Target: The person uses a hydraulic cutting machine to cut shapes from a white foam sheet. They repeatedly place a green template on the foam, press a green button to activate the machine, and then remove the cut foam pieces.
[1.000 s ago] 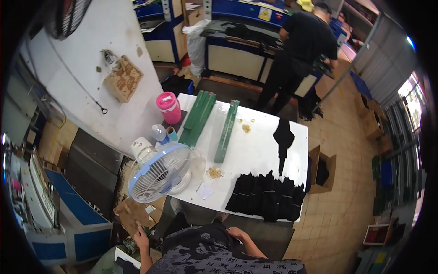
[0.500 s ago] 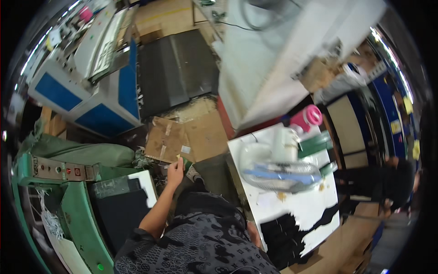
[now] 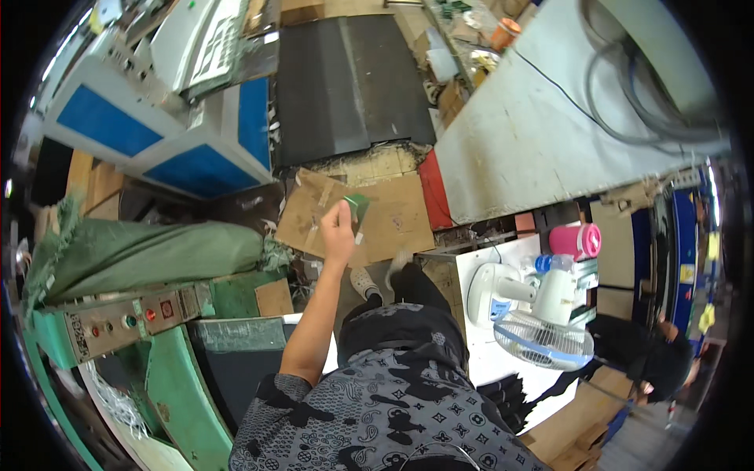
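My left hand (image 3: 339,224) is stretched out ahead of me, fingers closed on a small green piece (image 3: 358,206) held over flattened brown cardboard (image 3: 393,216) on the floor. My left forearm runs down to my patterned grey shirt (image 3: 393,408). My right hand is hidden; I cannot see it anywhere in the view. My feet in light shoes (image 3: 365,281) stand just below the cardboard.
A green machine with a button panel (image 3: 126,322) sits at my left. A blue and white machine (image 3: 173,118) and a dark mat (image 3: 345,78) lie ahead. A white table (image 3: 487,314) at right carries a white fan (image 3: 542,330) and a pink bottle (image 3: 575,240). Another person (image 3: 652,361) bends at far right.
The view has swung from the white table toward the floor and machines at my left. My left arm has reached farther out and now holds the green piece above the cardboard.
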`<state>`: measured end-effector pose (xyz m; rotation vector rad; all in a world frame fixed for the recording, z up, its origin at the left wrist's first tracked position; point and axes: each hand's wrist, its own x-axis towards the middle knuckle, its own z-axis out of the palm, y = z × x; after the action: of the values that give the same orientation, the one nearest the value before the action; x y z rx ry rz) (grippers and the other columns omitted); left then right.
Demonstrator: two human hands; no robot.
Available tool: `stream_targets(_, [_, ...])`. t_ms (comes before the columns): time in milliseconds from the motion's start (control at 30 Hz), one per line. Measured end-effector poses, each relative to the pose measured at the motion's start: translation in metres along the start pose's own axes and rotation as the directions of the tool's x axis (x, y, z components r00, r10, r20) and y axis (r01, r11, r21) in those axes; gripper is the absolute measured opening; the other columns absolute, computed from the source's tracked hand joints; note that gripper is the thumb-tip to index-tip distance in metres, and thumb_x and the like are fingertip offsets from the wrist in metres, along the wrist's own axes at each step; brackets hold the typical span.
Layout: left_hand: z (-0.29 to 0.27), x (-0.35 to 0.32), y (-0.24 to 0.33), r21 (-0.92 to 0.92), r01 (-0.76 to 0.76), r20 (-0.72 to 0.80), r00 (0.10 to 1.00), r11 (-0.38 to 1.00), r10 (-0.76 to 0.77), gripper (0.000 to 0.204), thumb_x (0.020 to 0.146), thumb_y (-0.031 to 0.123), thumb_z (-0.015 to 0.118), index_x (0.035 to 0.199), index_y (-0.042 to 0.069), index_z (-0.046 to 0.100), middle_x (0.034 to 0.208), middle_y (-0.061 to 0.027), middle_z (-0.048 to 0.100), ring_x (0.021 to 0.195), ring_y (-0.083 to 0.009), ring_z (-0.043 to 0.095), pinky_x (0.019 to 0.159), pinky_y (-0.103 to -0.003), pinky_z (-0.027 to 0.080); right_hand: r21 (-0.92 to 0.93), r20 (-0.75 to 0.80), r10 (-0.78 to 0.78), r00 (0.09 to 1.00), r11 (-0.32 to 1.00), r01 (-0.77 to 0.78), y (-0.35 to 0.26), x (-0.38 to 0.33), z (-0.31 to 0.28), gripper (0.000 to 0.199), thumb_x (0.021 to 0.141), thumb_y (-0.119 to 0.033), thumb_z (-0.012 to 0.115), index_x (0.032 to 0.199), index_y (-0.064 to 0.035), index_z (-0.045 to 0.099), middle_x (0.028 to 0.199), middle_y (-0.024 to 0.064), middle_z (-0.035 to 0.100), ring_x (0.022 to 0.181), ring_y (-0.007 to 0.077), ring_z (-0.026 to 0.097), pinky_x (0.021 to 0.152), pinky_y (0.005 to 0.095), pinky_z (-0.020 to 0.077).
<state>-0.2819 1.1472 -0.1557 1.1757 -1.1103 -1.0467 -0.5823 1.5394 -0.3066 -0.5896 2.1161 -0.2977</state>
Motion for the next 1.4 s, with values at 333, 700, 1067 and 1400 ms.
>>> stream_targets(333, [-0.129,0.033,-0.042,0.046,0.127,-0.518,0.851,0.991,-0.085,0.044,0.116,0.033,0.044,0.093,0.001,0.065,0.089,-0.0039,0.064,0.087,-0.0149,0.058,0.083,-0.031,0.045,-0.107,0.027,-0.095,0.995,0.989,0.097,-0.098,0.08,0.032,0.036,0.101,-0.036,0.067,0.109,-0.0011,0.071,0.101,0.0096,0.074,0.084,0.0225,0.067,0.073,0.0424,0.0536])
stream_targets(700, [-0.104,0.176,-0.074,0.089,0.111,-0.648,0.761,0.99,-0.027,0.049,0.115,0.04,0.046,0.093,0.002,0.068,0.081,0.0,0.062,0.078,-0.0104,0.053,0.073,-0.029,0.043,-0.221,-0.054,-0.501,0.864,0.85,0.478,-0.228,0.315,0.01,0.036,0.099,-0.035,0.072,0.11,-0.0011,0.07,0.101,0.0103,0.073,0.082,0.0245,0.068,0.072,0.0429,0.0545])
stream_targets(1067, [-0.011,0.437,-0.077,0.058,-0.009,-0.616,0.786,0.998,0.043,0.048,0.113,0.035,0.051,0.085,-0.001,0.067,0.085,-0.0067,0.063,0.08,-0.0171,0.059,0.078,-0.033,0.046,0.402,0.093,-0.711,0.697,0.667,0.627,-0.741,0.479,-0.008,0.019,0.103,-0.005,0.063,0.119,-0.0047,0.053,0.093,0.0108,0.069,0.078,0.0181,0.07,0.072,0.0335,0.0583])
stream_targets(1400, [-0.019,0.681,-0.041,-0.049,-0.003,-0.417,0.909,0.999,-0.018,0.046,0.112,0.034,0.053,0.088,-0.002,0.069,0.088,-0.0109,0.066,0.083,-0.0207,0.065,0.079,-0.034,0.049,0.203,0.212,-0.977,0.004,0.048,0.978,-1.204,0.409,0.085,0.009,0.093,0.002,0.07,0.1,-0.0035,0.069,0.098,0.0082,0.057,0.089,0.0206,0.059,0.08,0.0323,0.0485])
